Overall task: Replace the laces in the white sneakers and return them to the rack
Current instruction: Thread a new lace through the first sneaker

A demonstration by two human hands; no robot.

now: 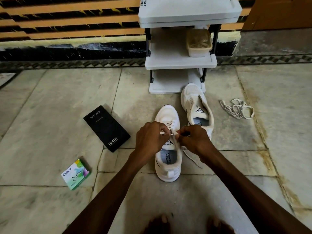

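A white sneaker [168,159] stands on the stone floor in front of me, toe pointing away, with a cream lace [191,159] partly threaded through it. My left hand [150,137] pinches one lace end over the tongue. My right hand [194,138] pinches the lace on the other side, and a loose length trails to the floor on the right. The second white sneaker [196,105] lies beyond, without a lace, its toe against the rack. A loose bundle of laces [238,108] lies on the floor to the right.
A white shoe rack [180,63] stands against the wall, with a beige container [199,43] on its middle shelf. A black box [106,128] and a green Odonil box [76,173] lie on the floor at left. My bare feet [185,225] show at the bottom edge.
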